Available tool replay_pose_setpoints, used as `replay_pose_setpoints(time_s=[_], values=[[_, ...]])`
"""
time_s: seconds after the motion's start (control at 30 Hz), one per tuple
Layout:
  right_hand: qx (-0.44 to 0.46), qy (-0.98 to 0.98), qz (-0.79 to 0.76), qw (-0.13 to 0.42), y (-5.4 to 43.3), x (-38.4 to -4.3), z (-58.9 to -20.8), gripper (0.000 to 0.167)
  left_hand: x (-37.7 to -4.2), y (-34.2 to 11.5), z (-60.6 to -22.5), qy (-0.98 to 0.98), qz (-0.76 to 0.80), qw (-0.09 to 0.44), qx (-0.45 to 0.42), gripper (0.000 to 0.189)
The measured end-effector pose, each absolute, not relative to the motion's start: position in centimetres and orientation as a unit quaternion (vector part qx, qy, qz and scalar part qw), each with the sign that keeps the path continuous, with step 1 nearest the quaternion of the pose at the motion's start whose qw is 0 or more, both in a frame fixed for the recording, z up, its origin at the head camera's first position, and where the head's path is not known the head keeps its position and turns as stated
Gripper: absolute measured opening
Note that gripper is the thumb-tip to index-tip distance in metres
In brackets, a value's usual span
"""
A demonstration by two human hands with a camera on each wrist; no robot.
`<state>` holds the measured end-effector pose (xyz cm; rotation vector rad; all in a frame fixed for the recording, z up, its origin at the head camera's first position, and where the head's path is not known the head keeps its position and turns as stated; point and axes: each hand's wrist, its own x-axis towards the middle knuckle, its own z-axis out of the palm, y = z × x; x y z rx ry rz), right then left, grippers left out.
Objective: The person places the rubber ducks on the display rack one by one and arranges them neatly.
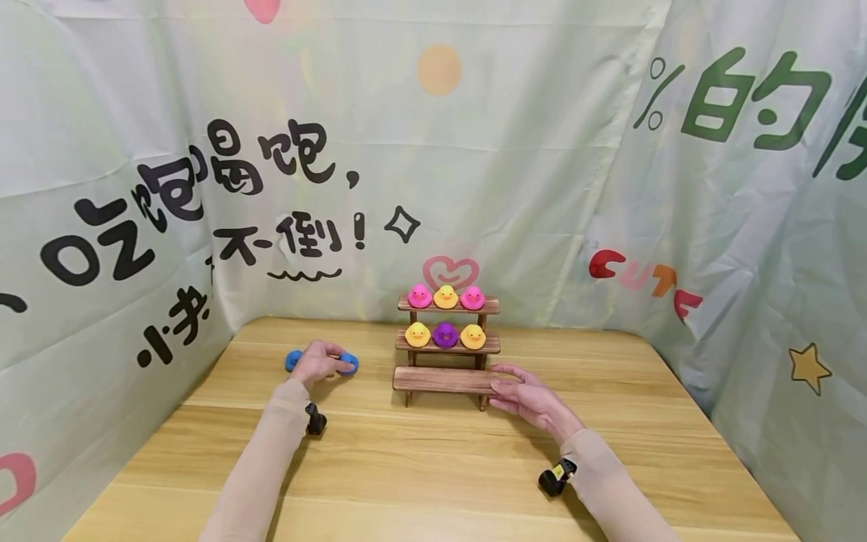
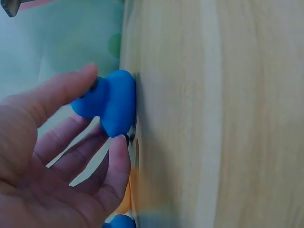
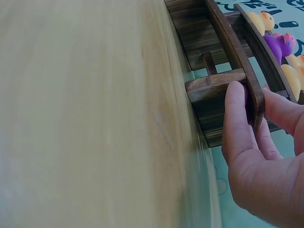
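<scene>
My left hand [image 1: 321, 363] pinches a blue rubber duck [image 2: 121, 102] between thumb and fingers, low at the tabletop's left side. Another blue duck [image 1: 293, 360] sits on the other side of that hand, and in the left wrist view a blurred orange shape [image 2: 125, 197] shows behind the fingers. A three-tier wooden stand [image 1: 443, 379] stands at mid-table. My right hand [image 1: 531, 399] grips the right end of its lowest plank [image 3: 237, 52], thumb on one face and fingers on the other. That plank carries no ducks.
The top tier holds two pink ducks [image 1: 419, 296] around a yellow duck [image 1: 445, 297]. On the middle tier, a purple duck [image 1: 445, 335] sits between two yellow ducks [image 1: 417, 335]. A printed curtain [image 1: 528, 188] hangs behind the wooden table [image 1: 420, 474] and along both sides.
</scene>
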<state>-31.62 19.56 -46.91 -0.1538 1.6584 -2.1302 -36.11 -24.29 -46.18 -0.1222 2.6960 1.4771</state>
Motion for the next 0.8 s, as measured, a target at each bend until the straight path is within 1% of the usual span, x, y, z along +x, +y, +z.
replay_pose_setpoints(time_s=[0.37,0.63,0.8], values=[[-0.058,0.597,-0.770,0.219,19.6,-31.7,-47.0,0.059,-35.4,-23.6,-45.7,0.865,0.502,0.015,-0.010,0.042],[-0.057,0.604,-0.765,0.215,19.5,-31.7,-47.0,0.061,-35.0,-23.2,-45.2,0.862,0.501,-0.032,0.074,0.046],[-0.057,0.605,-0.765,0.214,19.6,-31.7,-46.9,0.061,-34.8,-22.9,-45.0,0.847,0.517,-0.033,0.118,0.049]])
